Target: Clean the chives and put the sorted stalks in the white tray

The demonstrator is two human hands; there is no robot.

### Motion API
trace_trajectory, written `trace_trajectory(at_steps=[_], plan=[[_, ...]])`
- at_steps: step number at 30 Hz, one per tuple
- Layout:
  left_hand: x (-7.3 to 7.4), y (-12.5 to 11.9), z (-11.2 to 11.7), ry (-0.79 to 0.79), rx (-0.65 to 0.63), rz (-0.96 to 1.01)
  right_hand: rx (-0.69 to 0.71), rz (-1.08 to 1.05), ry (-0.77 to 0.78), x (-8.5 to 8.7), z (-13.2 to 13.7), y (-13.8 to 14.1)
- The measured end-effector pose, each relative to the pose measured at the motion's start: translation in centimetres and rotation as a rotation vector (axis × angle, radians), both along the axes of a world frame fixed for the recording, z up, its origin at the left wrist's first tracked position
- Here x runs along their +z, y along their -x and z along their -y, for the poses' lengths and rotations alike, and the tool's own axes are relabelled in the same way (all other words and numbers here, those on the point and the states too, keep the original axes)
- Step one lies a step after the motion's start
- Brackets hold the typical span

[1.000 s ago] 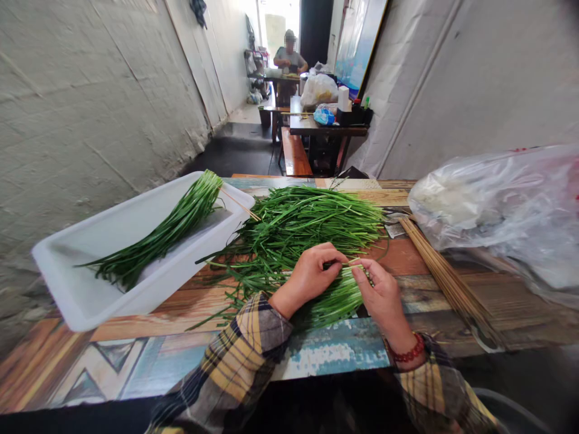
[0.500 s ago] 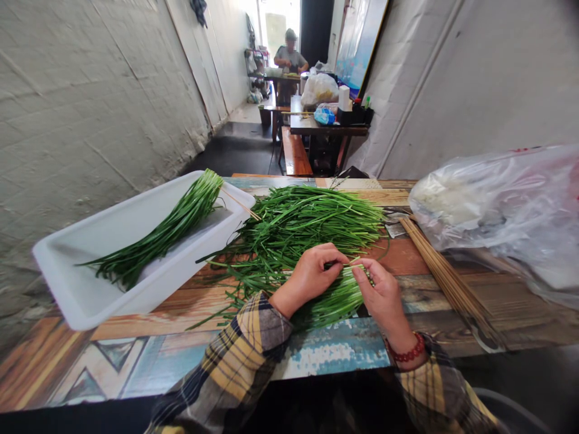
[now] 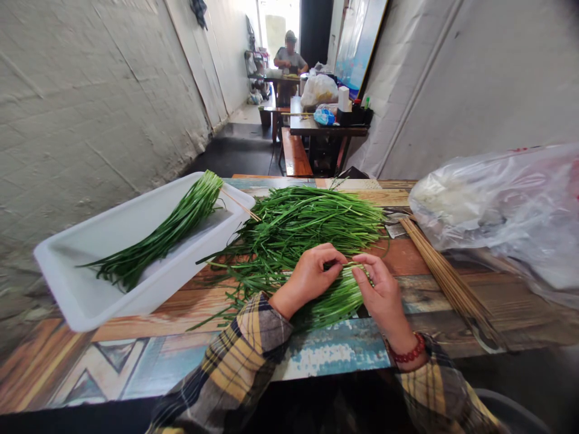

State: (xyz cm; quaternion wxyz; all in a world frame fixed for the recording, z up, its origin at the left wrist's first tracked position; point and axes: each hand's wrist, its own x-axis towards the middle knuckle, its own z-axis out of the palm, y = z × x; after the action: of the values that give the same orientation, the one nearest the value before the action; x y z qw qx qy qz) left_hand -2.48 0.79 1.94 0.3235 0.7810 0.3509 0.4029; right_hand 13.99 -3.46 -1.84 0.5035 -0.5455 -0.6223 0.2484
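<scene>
My left hand (image 3: 311,275) and my right hand (image 3: 382,294) meet over a small bunch of green chives (image 3: 332,299) at the near edge of the wooden table (image 3: 407,256). Both hands pinch the pale cut ends of this bunch, fingers curled round the stalks. Behind my hands lies a big loose pile of chives (image 3: 307,226). A white plastic tray (image 3: 97,289) on the left holds another bundle of chives (image 3: 158,238) threaded on a thin stick.
A bundle of bamboo skewers (image 3: 446,277) lies to the right of my hands. A large clear plastic bag (image 3: 506,208) fills the right side. Grey walls run on both sides. Further back stand a bench, tables with bags, and a seated person (image 3: 289,57).
My right fingers have shifted slightly up over the bunch's cut ends. Everything else stays where it was.
</scene>
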Motion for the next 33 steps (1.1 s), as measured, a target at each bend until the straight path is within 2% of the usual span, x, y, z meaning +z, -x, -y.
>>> trace_trajectory(at_steps=[7,13,17,20,26,33], plan=[[-0.1,0.1,-0.1,-0.039,-0.047,-0.016,-0.004,-0.009,0.010,-0.2,-0.1,0.0],[0.4,0.3,-0.2,-0.023,-0.064,-0.021,0.013,-0.017,0.034,0.5,0.3,-0.2],[0.5,0.5,-0.4,0.057,0.038,0.021,0.039,-0.184,0.061,0.5,0.3,-0.2],[0.4,0.7,-0.8,0.123,0.146,0.067,0.064,-0.229,0.105,0.5,0.3,-0.1],[0.4,1.6,-1.6,0.254,0.267,0.251,0.044,-0.072,0.089,0.9,0.4,-0.1],[0.7,2.7,-2.1,0.249,0.370,0.361,-0.012,0.027,0.025,0.0,-0.1,0.1]])
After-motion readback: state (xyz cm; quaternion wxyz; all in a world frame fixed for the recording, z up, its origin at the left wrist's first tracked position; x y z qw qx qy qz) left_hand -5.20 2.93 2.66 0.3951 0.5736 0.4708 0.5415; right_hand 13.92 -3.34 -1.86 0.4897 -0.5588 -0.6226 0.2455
